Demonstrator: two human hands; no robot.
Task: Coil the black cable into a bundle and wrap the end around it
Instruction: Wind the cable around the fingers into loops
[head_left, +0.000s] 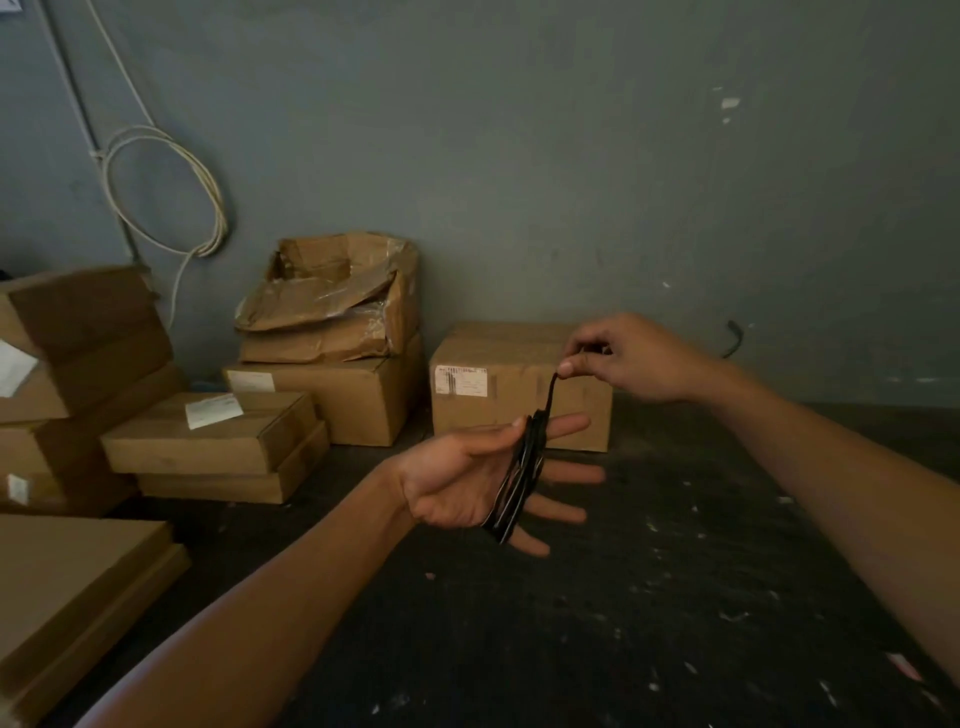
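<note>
Right fingertips (568, 368): we see the thumb and forefinger pinched on the free end of the cable (521, 470), with the other fingers curled in above.
Right hand (631, 361): we find it raised above and to the right of the left hand, in front of a sealed box (498, 387).
Left fingers (569, 474): we see all four stretched flat and spread, pointing right, clenched on nothing; the thumb lies along the top edge.
Left hand (467, 478): we see it palm up and open, serving as the former for the coil.
Cable: we see black loops wound round the left hand at the base of the fingers, running from forefinger to little finger; a short strand rises from the top of the coil to the right fingertips.
Forearms: we see both bare, entering from the lower corners.
Floor (623, 623): we note a dark surface flecked with pale scraps below the hands.
Boxes (322, 384): we see cardboard cartons stacked at left and centre against the wall (571, 156), the top one torn open.
White wire (166, 192): we see it hanging looped on the wall at upper left.
</note>
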